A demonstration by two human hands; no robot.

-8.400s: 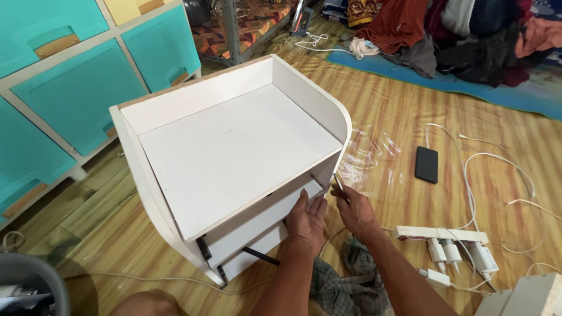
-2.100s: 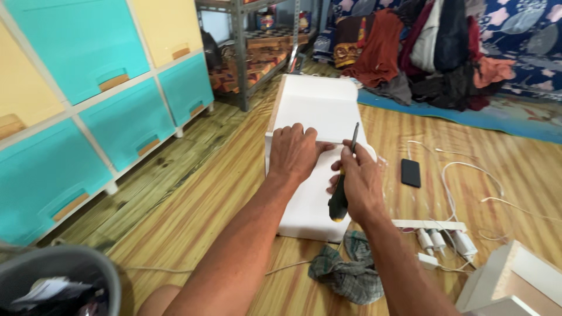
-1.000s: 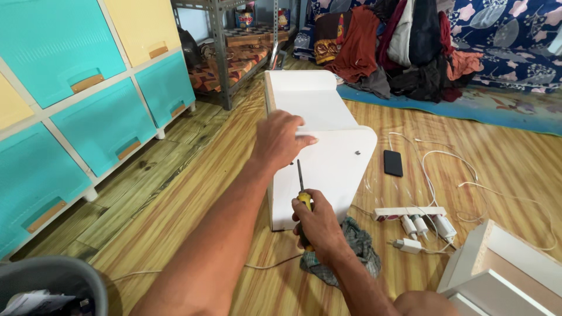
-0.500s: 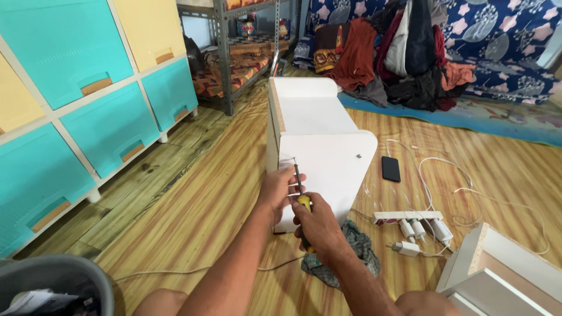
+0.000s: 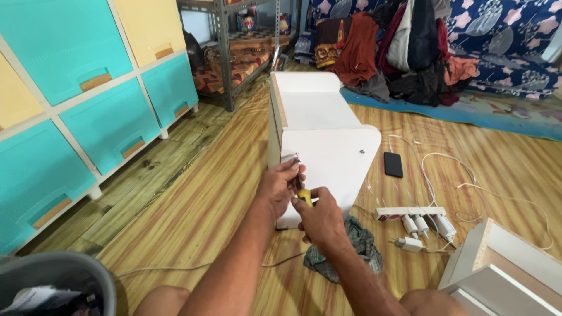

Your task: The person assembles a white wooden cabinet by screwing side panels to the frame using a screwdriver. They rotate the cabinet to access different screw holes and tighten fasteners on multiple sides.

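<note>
A white cabinet (image 5: 319, 137) is seen lying on its side on the wooden floor (image 5: 193, 216), its rounded side panel turned toward the camera. The right hand (image 5: 319, 219) is closed around the yellow-and-black handle of a screwdriver (image 5: 301, 187), whose shaft is pointed up at the lower left part of that panel. The left hand (image 5: 281, 184) is held just beside it, its fingers curled and pinched around the top of the shaft where it meets the panel; whether a screw is held there cannot be told. Both hands are touching or nearly touching the panel's front face.

A crumpled grey-green cloth (image 5: 351, 248) is seen on the floor just under the right wrist, close to the cabinet's lower edge. To the right of the cabinet a black phone (image 5: 393, 164) is lying flat, and near it a white power strip (image 5: 410, 212) with several plugs and white cables (image 5: 456, 175) looped across the floor. Another white furniture part (image 5: 503, 266) is placed at the lower right corner. Along the left wall a set of teal and yellow drawers (image 5: 82, 99) is standing, and a grey bin (image 5: 58, 284) is seen at the lower left. Clothes (image 5: 404, 52) are piled at the far side of the room.
</note>
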